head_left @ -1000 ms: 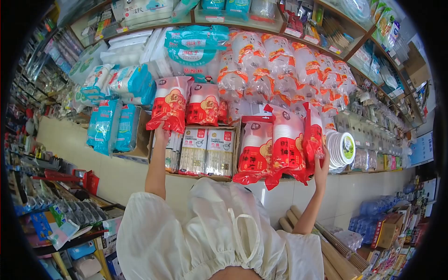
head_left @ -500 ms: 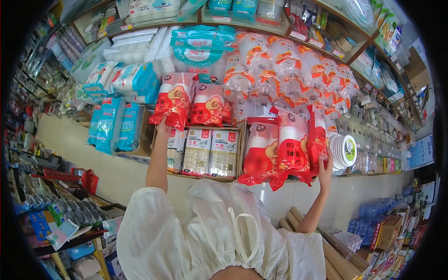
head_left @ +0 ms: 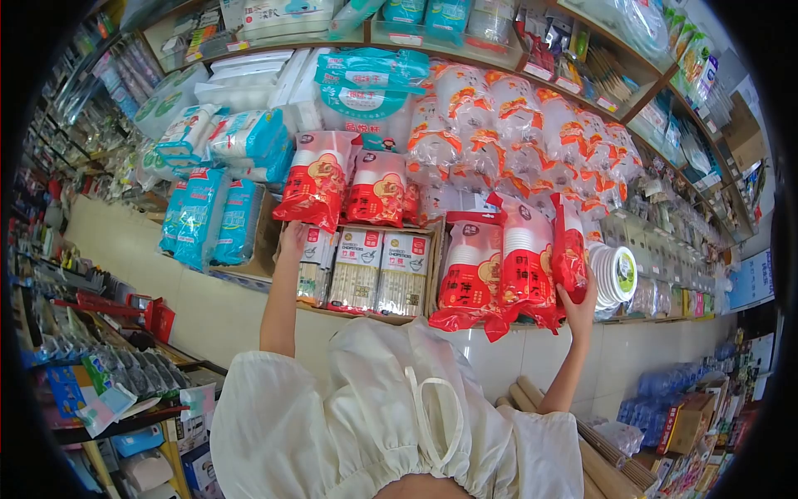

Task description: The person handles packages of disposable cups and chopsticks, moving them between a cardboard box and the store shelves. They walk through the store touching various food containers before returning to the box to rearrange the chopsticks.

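My left hand (head_left: 293, 241) is at the bottom edge of a red and white cup pack (head_left: 314, 179), beside the box of bamboo chopstick packs (head_left: 356, 270); whether its fingers grip anything is hard to make out. A second red cup pack (head_left: 376, 190) stands to the right of the first. My right hand (head_left: 579, 301) is closed round the lower end of a narrow red pack (head_left: 569, 248). Left of that pack are two larger red cup packs, one in the middle (head_left: 527, 258) and one further left (head_left: 470, 274). White lidded bowls (head_left: 615, 273) lie just right of my right hand.
Orange-printed clear bags (head_left: 515, 108) and teal packs (head_left: 366, 96) are piled behind. Blue tissue packs (head_left: 195, 216) stand at the left. Wooden shelves (head_left: 490, 56) run along the back. Rolled mats (head_left: 598, 466) lie at the lower right, near blue-wrapped bottles (head_left: 657, 412).
The view has shifted slightly. My right hand has moved lower on the narrow red pack, which now stands more upright. My left hand has slipped down a little from the left cup pack's lower edge.
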Available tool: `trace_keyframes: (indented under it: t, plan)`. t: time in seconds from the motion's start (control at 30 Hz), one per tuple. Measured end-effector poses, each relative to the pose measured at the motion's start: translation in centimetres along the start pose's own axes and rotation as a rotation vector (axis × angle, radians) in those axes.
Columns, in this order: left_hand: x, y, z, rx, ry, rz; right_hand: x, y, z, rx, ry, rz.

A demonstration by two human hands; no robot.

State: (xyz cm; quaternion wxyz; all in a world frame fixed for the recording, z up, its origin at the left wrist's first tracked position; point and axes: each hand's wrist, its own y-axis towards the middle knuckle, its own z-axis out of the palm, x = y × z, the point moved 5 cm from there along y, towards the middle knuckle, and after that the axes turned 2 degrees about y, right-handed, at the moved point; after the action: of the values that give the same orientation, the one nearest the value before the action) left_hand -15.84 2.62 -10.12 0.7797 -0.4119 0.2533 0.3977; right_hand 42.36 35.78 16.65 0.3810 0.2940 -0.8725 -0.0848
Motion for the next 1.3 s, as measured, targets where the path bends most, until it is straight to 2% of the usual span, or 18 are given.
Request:
trace_keyframes:
  t: [0.1, 0.23, 0.67, 0.87, 1.03, 1.13, 1.23, 1.3]
  plan:
    - [0.4, -0.2, -0.8, -0.038, -0.001, -0.019, -1.0, 0.4, 0.1, -0.082, 0.026, -0.009]
    - [0.1, -1.8, -0.6, -0.083, -0.020, -0.055, -0.3, 0.8, -0.4, -0.194, -0.092, -0.021]
    - [-0.4, -5.5, -0.5, 0.035, 0.039, -0.119, 1.3, 2.9, -2.7, -0.548, -0.203, -0.061]
    - [-0.8, -8.5, 0.7, 0.094, 0.046, -0.135, 4.7, 2.7, -5.9, -0.806, -0.186, -0.062]
    - [-0.9, -11.4, 2.4, 0.224, 0.076, -0.142, 10.2, 1.6, -7.1, -0.941, -0.010, -0.052]
    - [-1.5, -15.5, 6.2, 0.436, 0.141, -0.174, 13.7, 0.8, -6.5, -0.970, 0.136, -0.052]
    - [-2.4, -20.9, 11.6, 0.740, 0.270, -0.333, 17.8, 0.4, -4.1, -0.765, 0.144, -0.177]
    - [-4.0, -25.0, 15.1, 1.044, 0.125, -0.402, 22.7, 0.0, -1.3, -0.554, 0.263, -0.430]
